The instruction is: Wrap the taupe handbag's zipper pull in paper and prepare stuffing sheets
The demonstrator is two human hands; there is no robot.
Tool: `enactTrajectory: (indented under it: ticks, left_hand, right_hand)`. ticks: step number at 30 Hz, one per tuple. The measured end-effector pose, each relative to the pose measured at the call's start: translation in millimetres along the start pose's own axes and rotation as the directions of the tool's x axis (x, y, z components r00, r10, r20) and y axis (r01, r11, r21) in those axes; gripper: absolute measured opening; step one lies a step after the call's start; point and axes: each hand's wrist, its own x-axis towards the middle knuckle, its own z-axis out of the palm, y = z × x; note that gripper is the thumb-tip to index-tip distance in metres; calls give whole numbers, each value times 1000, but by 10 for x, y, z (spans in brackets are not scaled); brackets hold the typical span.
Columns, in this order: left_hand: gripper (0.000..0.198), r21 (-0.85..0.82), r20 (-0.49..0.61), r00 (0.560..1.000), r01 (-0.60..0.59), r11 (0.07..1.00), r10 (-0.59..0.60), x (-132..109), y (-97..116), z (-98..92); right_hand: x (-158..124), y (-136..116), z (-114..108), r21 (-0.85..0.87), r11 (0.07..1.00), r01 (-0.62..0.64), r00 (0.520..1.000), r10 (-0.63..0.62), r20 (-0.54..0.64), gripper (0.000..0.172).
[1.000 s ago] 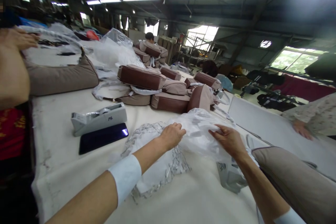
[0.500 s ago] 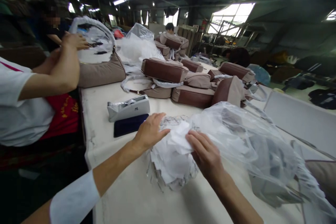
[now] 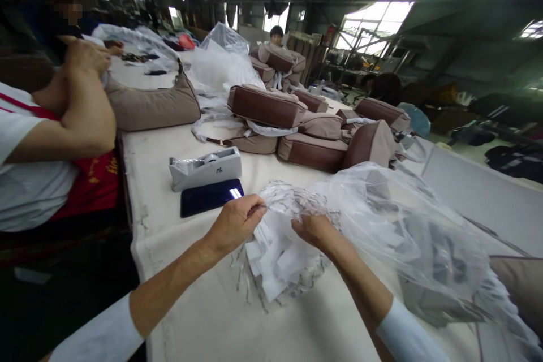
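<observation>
A clear plastic bag with dark markings along its edges point(image 3: 282, 195) lies on the table in front of me, with white paper pieces point(image 3: 278, 254) in its opening. My left hand point(image 3: 237, 220) is closed, thumb against fingers, on the bag's left edge. At the bag's right side, my right hand point(image 3: 316, 229) has its fingers bent together on the plastic; its fingertips are partly hidden. Just beyond my left hand are a dark phone point(image 3: 207, 198) and a grey tape dispenser point(image 3: 206, 168).
Beige and brown handbags point(image 3: 314, 150) are piled across the table point(image 3: 169, 254). Clear plastic point(image 3: 382, 209) spreads at the right. At the left, a person in a white shirt point(image 3: 34, 169) works beside another handbag point(image 3: 153, 104). More people are farther back.
My hands have moved from the white papers to the bag's edges, and my left fingers have closed. The bag's rim is lifted and spread more. The person at the left has raised their hands.
</observation>
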Motion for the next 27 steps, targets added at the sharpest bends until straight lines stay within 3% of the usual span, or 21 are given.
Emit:
enactTrajectory:
  ticks: [6, 11, 13, 16, 18, 20, 23, 25, 27]
  left_hand:
    - [24, -19, 26, 999, -22, 1000, 23, -120, 29, 53]
    - [36, 93, -90, 982, -155, 983, 164, -191, 97, 49]
    - [37, 141, -187, 945, -243, 960, 267, -236, 175, 91]
    - [37, 175, -285, 839, -430, 886, 464, -360, 324, 224]
    - [38, 193, -251, 761, -567, 801, 599, -463, 380, 359]
    - [41, 219, -155, 720, -642, 734, 676, -546, 360, 522]
    - [44, 307, 9, 758, -623, 719, 653, -597, 207, 759]
    - [45, 353, 76, 793, -588, 727, 604, -599, 91, 864]
    - [45, 356, 92, 817, -561, 748, 569, -596, 27, 899]
  right_hand:
    - [-408, -130, -364, 6, 997, 74, 997, -74, 4, 40]
    - [-744, -154, -469, 122, 959, 256, 960, -238, -146, 39]
    - [-795, -142, -404, 107, 972, 209, 965, -187, -183, 41]
    - [-775, -131, -245, 1, 993, 115, 980, -113, -166, 53]
    - [-743, -125, -167, -45, 992, 117, 976, -123, -182, 56]
    - [-741, -105, -159, -53, 987, 151, 956, -160, -248, 49]
    - [-852, -33, -296, -56, 974, 220, 895, -224, -386, 38]
    - [-1009, 47, -447, -115, 963, 244, 816, -268, -512, 33]
    - [-1209, 166, -582, -265, 951, 161, 736, -294, -609, 35]
